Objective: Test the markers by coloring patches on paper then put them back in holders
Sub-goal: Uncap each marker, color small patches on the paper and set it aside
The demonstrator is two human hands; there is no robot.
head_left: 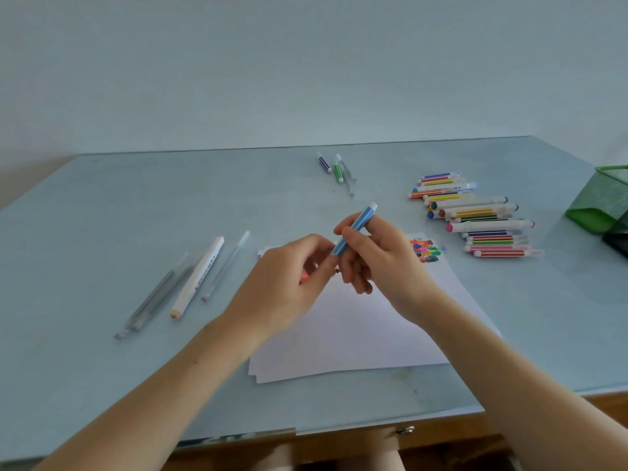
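Pale glass-topped table point(102, 232) runs nearest the camera and carries everything. White paper sheets point(339, 328) lie at centre, with tested colour patches point(424, 250) toward two o'clock. Striped markers in a loose pile point(475, 220) wait at two o'clock, beside the green mesh holder point(601, 198) at three. Grey pens and a white marker point(195, 280) rest at nine. Above the paper, right hand point(370, 256) curls round a blue marker point(355, 229), tilted up, probably for uncapping; left hand point(289, 277) pinches at its lower end, seemingly also holding something pinkish
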